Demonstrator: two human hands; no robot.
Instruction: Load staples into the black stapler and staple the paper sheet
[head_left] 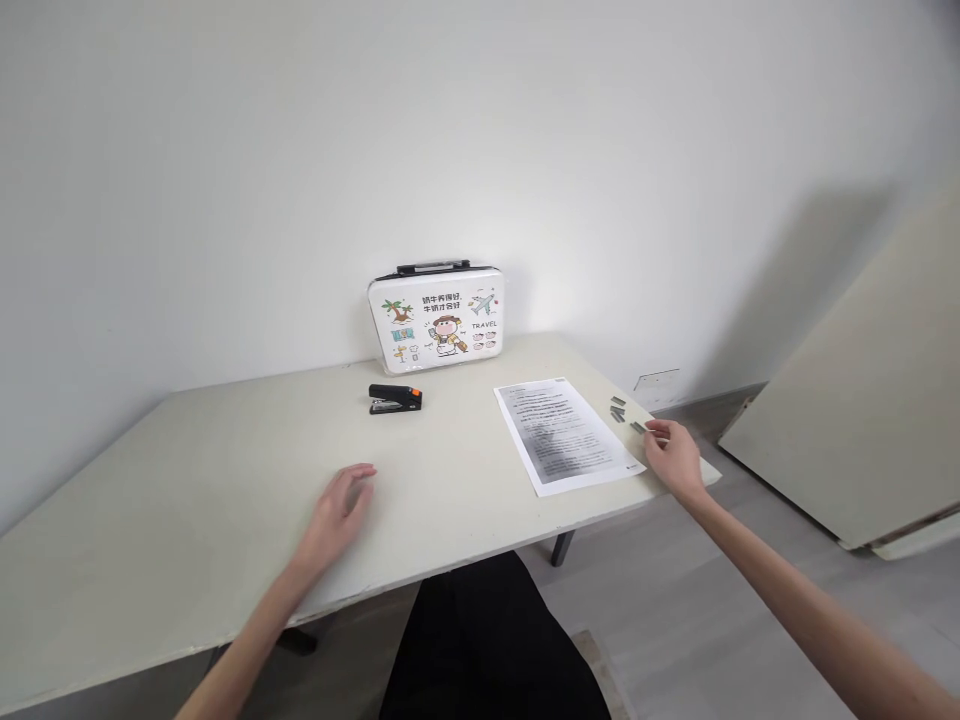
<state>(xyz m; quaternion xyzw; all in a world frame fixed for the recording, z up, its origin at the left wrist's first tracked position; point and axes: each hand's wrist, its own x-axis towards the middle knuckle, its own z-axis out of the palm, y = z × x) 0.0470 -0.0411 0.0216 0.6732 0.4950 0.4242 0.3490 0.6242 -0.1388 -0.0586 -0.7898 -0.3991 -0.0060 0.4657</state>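
My left hand (341,515) rests over the near part of the table, fingers loosely curved and thumb apart, holding nothing. Beyond it lies a black stapler (395,399) with an orange button. At the table's right end, the fingertips of my right hand (673,458) are closed at the end of a grey strip of staples (637,427). Several more staple strips (617,411) lie just past that one. Left of my right hand, a printed sheet of paper (568,435) lies flat with its near right corner close to the hand.
A white case (437,320) with cartoon prints and a black handle stands upright against the wall (300,180). The pale table (187,520) ends just right of my right hand. A large light panel (862,400) stands on the floor to the right.
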